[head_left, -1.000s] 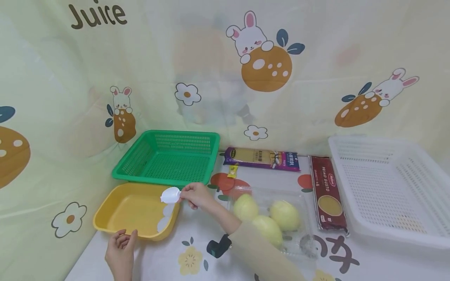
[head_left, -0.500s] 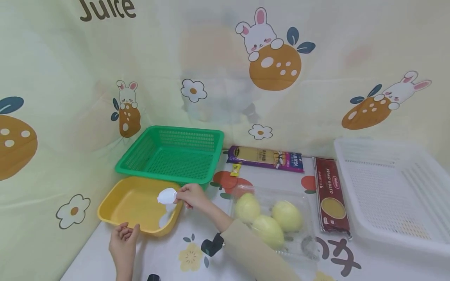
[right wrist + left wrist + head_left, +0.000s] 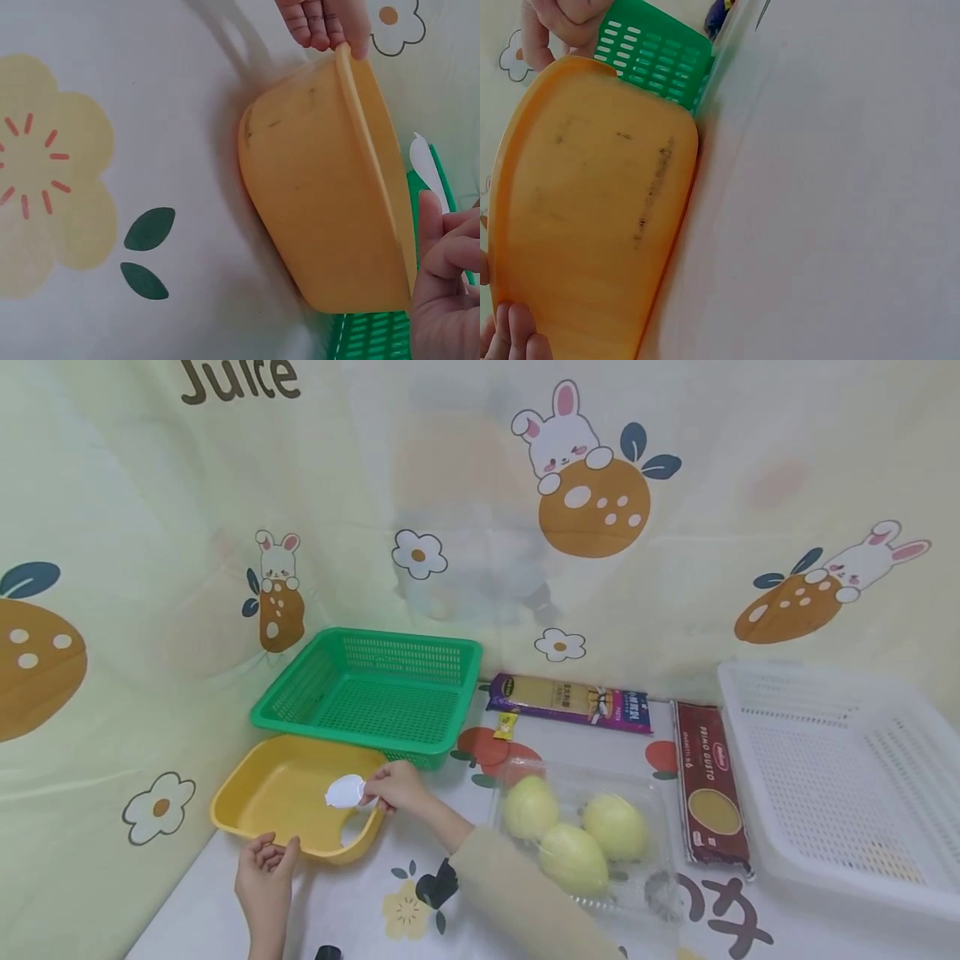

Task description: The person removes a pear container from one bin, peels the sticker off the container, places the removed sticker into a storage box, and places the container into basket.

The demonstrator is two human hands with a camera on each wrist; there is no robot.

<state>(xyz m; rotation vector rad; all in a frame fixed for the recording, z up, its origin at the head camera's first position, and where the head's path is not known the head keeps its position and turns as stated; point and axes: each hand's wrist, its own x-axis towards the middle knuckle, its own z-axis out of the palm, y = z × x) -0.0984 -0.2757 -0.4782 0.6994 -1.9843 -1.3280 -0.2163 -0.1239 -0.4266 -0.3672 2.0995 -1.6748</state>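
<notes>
With the thumb and fingertips of my right hand [image 3: 396,787] I pinch one end of a white spoon-shaped piece [image 3: 345,792], holding it over the right-hand end of the yellow basin [image 3: 288,787], its broad end pointing left above the basin's inside. My left hand [image 3: 264,870] grips the basin's near rim, thumb at the edge and fingers curled against the outer wall. Beneath my right hand, more white [image 3: 352,832] shows inside the basin, against its right wall; I cannot tell how many pieces that is. Right behind the basin stands the green basket [image 3: 367,743], the two of them close together. Well to the right of my hands, a clear plastic box [image 3: 558,778] holds three pale yellow-green fruits [image 3: 573,860]. Behind it lie a small yellow wrapped sweet [image 3: 506,726] and a purple-edged pasta packet [image 3: 570,702], and to its right a dark red spaghetti packet [image 3: 712,785], just beside the white basket [image 3: 810,760].
</notes>
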